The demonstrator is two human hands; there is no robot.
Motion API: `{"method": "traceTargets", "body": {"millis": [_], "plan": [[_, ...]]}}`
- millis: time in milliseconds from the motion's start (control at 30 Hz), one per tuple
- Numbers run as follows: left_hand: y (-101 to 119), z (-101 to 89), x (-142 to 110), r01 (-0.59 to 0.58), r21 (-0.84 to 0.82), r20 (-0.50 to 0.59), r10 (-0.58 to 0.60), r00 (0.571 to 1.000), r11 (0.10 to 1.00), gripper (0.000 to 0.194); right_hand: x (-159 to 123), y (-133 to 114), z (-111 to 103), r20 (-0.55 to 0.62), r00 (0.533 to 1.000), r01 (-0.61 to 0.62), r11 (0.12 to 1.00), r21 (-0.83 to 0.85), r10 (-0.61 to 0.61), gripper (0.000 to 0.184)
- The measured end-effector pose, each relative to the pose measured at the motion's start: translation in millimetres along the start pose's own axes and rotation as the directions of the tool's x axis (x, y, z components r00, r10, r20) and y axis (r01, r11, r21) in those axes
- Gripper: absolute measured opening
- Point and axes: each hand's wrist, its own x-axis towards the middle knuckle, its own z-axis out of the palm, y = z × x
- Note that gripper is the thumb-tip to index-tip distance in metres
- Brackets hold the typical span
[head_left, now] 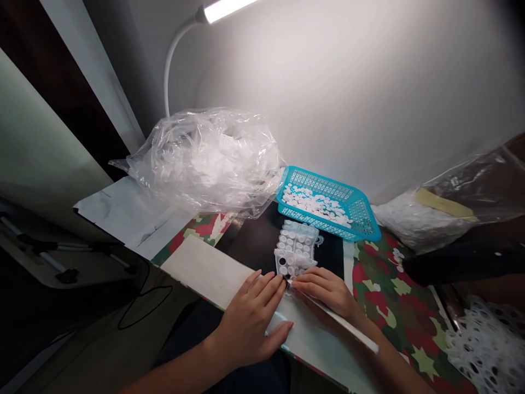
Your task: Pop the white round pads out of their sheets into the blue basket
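Note:
My left hand [256,317] lies with fingers stretched out and thumb apart, its fingertips resting at the near edge of a block of white, ring-shaped plastic pieces [296,243] set in rows. My right hand [328,293] comes in from the right, closed around a long, slim white stick-like tool [353,328]. The tool's dark tip meets the block's near edge, beside my left fingertips. One ring in the block shows a black centre. What lies directly under my fingertips is hidden.
Behind the block, a blue basket [328,219] holds small white pieces. A large clear plastic bag [205,158] stands at the back left under a lamp [229,8]. Another filled bag [426,219] and a heap of translucent rings [484,339] are at the right.

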Motion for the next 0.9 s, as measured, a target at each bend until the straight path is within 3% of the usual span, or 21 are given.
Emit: {"method": "traceTargets", "body": {"millis": [233, 433, 600, 667, 767, 900], "plan": [[-5, -0.2, 0, -0.042, 0.019, 0.039, 0.041, 0.998, 0.999, 0.056, -5, -4, 12, -0.065, 0.979, -0.181, 0.968, 0.174, 0.195, 0.015], [-6, -3.5, 2, -0.067, 0.031, 0.061, 0.065, 0.996, 0.997, 0.055, -3, -7, 14, -0.071, 0.980, -0.170, 0.971, 0.166, 0.184, 0.016], [-5, -3.6, 5, -0.073, 0.034, 0.068, 0.071, 0.995, 0.997, 0.055, -1, -12, 16, -0.077, 0.953, -0.271, 0.937, 0.218, 0.293, 0.013], [-5, -2.5, 6, -0.079, 0.032, 0.071, 0.076, 0.995, 0.996, 0.055, -2, -12, 16, -0.094, 0.967, -0.222, 0.963, 0.153, 0.238, 0.014], [-5, -2.1, 6, -0.081, 0.022, 0.077, 0.079, 0.994, 0.996, 0.055, -6, -10, 15, -0.053, 0.997, -0.055, 0.996, -0.067, 0.052, 0.019], [-7, -4.7, 5, -0.087, 0.005, 0.077, 0.086, 0.993, 0.996, 0.053, -11, -10, 13, 0.060, 0.998, 0.040, 0.951, -0.306, -0.023, 0.023]]}}
